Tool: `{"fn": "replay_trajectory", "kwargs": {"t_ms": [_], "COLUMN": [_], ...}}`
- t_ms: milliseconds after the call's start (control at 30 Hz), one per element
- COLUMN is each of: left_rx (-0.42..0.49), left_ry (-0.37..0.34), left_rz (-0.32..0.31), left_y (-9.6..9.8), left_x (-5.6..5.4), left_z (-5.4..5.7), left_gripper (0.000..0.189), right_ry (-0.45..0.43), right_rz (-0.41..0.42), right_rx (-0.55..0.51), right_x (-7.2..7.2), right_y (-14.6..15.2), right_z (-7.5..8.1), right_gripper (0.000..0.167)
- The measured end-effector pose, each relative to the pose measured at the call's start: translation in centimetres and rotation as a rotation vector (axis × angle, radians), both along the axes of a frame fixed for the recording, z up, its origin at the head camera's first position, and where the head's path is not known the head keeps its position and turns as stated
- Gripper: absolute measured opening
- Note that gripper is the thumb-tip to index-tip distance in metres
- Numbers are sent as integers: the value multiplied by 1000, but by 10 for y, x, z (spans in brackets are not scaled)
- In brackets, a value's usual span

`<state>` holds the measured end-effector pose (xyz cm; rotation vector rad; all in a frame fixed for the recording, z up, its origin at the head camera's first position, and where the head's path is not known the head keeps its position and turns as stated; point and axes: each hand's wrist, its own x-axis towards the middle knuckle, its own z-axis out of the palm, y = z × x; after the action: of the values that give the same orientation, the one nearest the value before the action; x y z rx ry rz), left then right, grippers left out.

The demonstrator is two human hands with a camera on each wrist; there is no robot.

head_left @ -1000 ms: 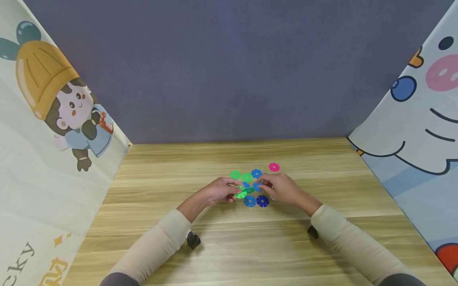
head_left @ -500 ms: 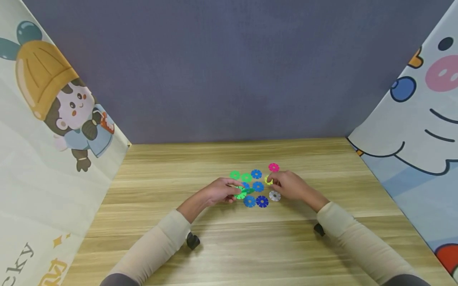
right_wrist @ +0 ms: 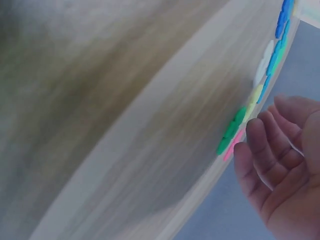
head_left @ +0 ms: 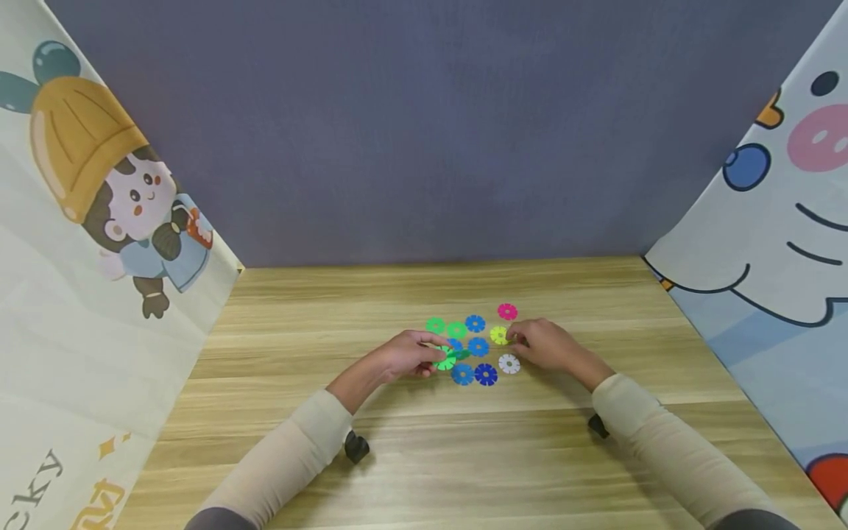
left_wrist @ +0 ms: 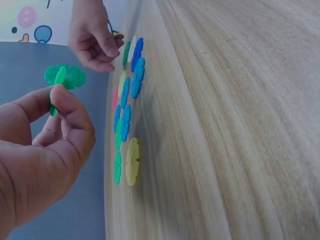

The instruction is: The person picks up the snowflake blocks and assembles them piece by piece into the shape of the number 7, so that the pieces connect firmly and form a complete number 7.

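Observation:
My left hand [head_left: 407, 355] pinches a light green notched flower disc [head_left: 446, 360] between thumb and fingertips, raised over the table. A darker green flower disc [left_wrist: 75, 77] is slotted crosswise into it. My right hand [head_left: 546, 344] hovers just right of a yellow flower disc [head_left: 499, 336], its fingers loosely bent with nothing in them. Below that hand lies another green flower disc [right_wrist: 232, 131], hidden in the head view. A white flower disc [head_left: 509, 364] lies in front of the right fingers, and a pink one [head_left: 507, 311] behind.
Several blue flower discs [head_left: 478, 347] lie flat between the hands on the wood-grain table [head_left: 464, 456]. Two light green ones [head_left: 435, 324] sit behind the left fingers. A pale yellow disc [left_wrist: 132, 161] lies under the left hand. A grey panel [head_left: 424, 132] rises at the back.
My right hand has moved right from beside the joined discs, past the yellow disc, uncovering blue, yellow and white discs. The left hand keeps its pinch in the same place.

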<state>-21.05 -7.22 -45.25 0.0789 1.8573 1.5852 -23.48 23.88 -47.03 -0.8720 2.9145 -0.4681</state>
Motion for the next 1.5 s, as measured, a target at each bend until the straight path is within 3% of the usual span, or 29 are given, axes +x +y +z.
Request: {"fn": "replay_trajectory", "kwargs": {"t_ms": [267,467,667,1300,1500], "left_rx": [0,-4,-4,0,-6], "left_ry": [-4,-3,1,6,10], "left_rz": [-11,-14,-42,-39,-40], "left_y": [0,0,-1,-3,-3], "left_x": [1,1,1,1,1], "left_z": [1,1,2,0,-1], "left_gripper": [38,38,39,37,37], "right_ry": [-79,-64,-124,-177,-130], "right_rz": [-106,-137,-192,-254,-247], "right_rx": [76,103,110,40,-5], "right_x": [-2,-2,-5,-3,-4], "right_y": [7,9,12,14,14], "right_z": [-2,-2,-4,0,0], "right_gripper": [25,25,27,25,27]}}
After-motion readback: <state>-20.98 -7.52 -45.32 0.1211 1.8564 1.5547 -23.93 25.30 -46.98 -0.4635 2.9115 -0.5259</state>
